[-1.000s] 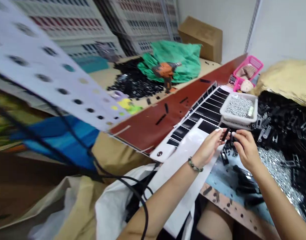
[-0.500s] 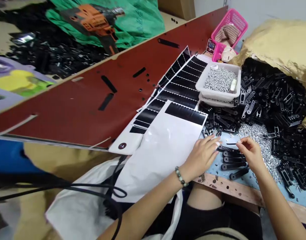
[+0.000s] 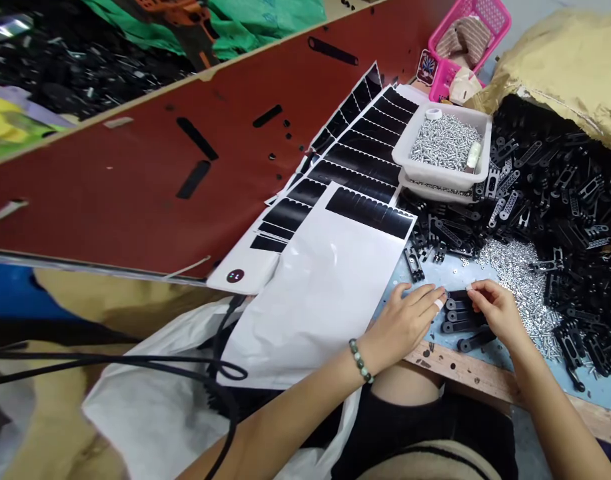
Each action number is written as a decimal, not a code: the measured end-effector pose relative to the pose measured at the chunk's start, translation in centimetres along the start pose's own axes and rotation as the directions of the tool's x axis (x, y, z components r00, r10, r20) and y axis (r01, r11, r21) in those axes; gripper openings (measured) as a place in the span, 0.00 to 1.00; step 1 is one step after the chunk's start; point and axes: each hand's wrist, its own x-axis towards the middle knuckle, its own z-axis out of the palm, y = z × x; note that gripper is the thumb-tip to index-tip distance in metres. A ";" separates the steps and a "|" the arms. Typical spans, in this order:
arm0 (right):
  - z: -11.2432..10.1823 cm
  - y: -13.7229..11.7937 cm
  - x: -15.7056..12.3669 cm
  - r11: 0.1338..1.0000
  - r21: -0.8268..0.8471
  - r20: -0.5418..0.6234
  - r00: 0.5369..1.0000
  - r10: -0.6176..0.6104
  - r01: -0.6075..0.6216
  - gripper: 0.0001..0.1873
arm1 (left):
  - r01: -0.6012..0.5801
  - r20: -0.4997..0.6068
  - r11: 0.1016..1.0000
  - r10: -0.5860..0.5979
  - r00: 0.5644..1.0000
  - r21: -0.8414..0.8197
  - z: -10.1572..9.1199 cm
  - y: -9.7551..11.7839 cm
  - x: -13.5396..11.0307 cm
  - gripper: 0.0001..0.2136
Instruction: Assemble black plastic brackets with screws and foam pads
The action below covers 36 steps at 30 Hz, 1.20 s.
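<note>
My left hand, palm down with fingers stretched out, touches the left end of the nearest-to-the-pile black part in a short row. A white band wraps one of its fingers. My right hand pinches at the other end of that part, on a thin black strip lying along its top; the strip's ends are hidden by my fingers. Toward the front edge, several black plastic arms with round ends lie side by side on the blue work surface.
White tubs of screws stand behind. Loose silver hardware and a heap of black parts lie on the right. Sheets of black stickers spread to the left, beside a red board. Pink baskets stand at the back.
My right hand has brought the black strip down onto the black part. My left hand has moved slightly toward me. The camera view has shifted, so the drill is now partly cut off.
</note>
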 end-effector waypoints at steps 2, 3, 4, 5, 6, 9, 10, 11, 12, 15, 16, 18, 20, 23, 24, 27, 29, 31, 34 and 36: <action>0.0 0.0 0.1 0.997 -0.066 -0.003 0.999 -0.032 0.032 0.13 | -0.011 0.001 1.000 0.011 1.000 0.012 0.2 0.0 -0.1 0.19; 0.1 -0.1 0.1 0.994 -0.096 -0.004 0.999 -0.046 0.046 0.13 | -0.015 -0.002 1.000 0.015 1.000 0.025 0.3 0.0 -0.1 0.19; 0.1 -0.1 0.1 0.991 -0.123 -0.003 0.998 -0.058 0.057 0.13 | -0.018 -0.006 0.999 0.018 1.000 0.040 0.3 0.0 -0.2 0.18; 0.1 -0.2 0.1 0.988 -0.140 -0.001 0.998 -0.066 0.065 0.13 | -0.020 -0.009 0.998 0.020 1.000 0.054 0.4 0.0 -0.2 0.18; 0.1 -0.2 0.1 0.987 -0.145 0.002 0.998 -0.068 0.068 0.14 | -0.020 -0.012 0.998 0.021 1.000 0.067 0.5 0.0 -0.2 0.18; 0.1 -0.1 0.1 0.996 -0.078 0.002 0.999 -0.045 0.045 0.15 | -0.018 -0.012 0.995 0.019 1.000 0.097 0.6 0.1 -0.3 0.18; 0.1 0.0 0.0 0.998 -0.048 -0.002 0.999 -0.035 0.035 0.15 | -0.018 -0.007 0.995 0.018 1.000 0.103 0.6 0.1 -0.3 0.19; 0.1 0.0 0.0 0.999 -0.028 -0.007 1.000 -0.029 0.029 0.14 | -0.016 -0.003 0.994 0.017 1.000 0.104 0.6 0.1 -0.4 0.19; 0.1 0.1 0.0 0.999 -0.022 -0.010 1.000 -0.029 0.029 0.14 | -0.014 0.000 0.995 0.014 1.000 0.103 0.5 0.1 -0.4 0.19; 0.2 0.2 -0.1 0.995 -0.079 0.000 0.998 -0.059 0.059 0.13 | -0.005 0.008 0.996 0.004 1.000 0.089 0.4 0.2 -0.3 0.19; 0.2 0.2 -0.1 0.992 -0.104 0.006 0.997 -0.074 0.074 0.12 | -0.002 0.009 0.996 0.001 1.000 0.086 0.4 0.2 -0.3 0.18; 0.2 0.1 -0.1 0.983 -0.150 0.013 0.995 -0.103 0.104 0.12 | 0.003 0.011 0.997 -0.004 1.000 0.081 0.3 0.3 -0.3 0.18; 0.3 -0.1 0.0 0.973 -0.194 0.013 0.992 -0.128 0.128 0.11 | 0.007 0.011 0.997 -0.008 1.000 0.076 0.2 0.4 -0.3 0.18; 0.4 -0.4 0.0 0.950 -0.272 -0.001 0.987 -0.162 0.156 0.10 | 0.024 0.009 0.997 -0.025 1.000 0.069 0.3 0.7 0.0 0.18; 0.4 -0.5 0.0 0.938 -0.305 -0.003 0.985 -0.172 0.163 0.09 | 0.035 0.013 0.997 -0.036 0.999 0.068 0.3 0.8 0.1 0.19; 0.6 -0.9 0.2 0.882 -0.443 0.007 0.984 -0.178 0.162 0.07 | 0.063 0.038 0.996 -0.065 0.997 0.067 0.4 1.0 0.4 0.20; 0.7 -1.2 0.5 0.831 -0.539 0.027 0.989 -0.147 0.138 0.05 | 0.072 0.048 0.996 -0.075 0.996 0.059 0.4 1.1 0.7 0.21; 0.7 -1.5 0.7 0.781 -0.614 0.042 0.993 -0.107 0.110 0.04 | 0.079 0.045 0.996 -0.081 0.996 0.033 0.5 1.3 1.0 0.20; 0.2 -1.8 0.8 0.702 -0.708 0.001 0.994 -0.106 0.076 0.08 | 0.135 0.030 0.990 -0.134 0.990 -0.027 0.8 1.9 1.6 0.17; -0.6 -1.6 0.2 0.670 -0.734 -0.035 0.979 -0.200 0.111 0.14 | 0.192 0.027 0.980 -0.191 0.981 -0.056 1.1 2.5 1.9 0.20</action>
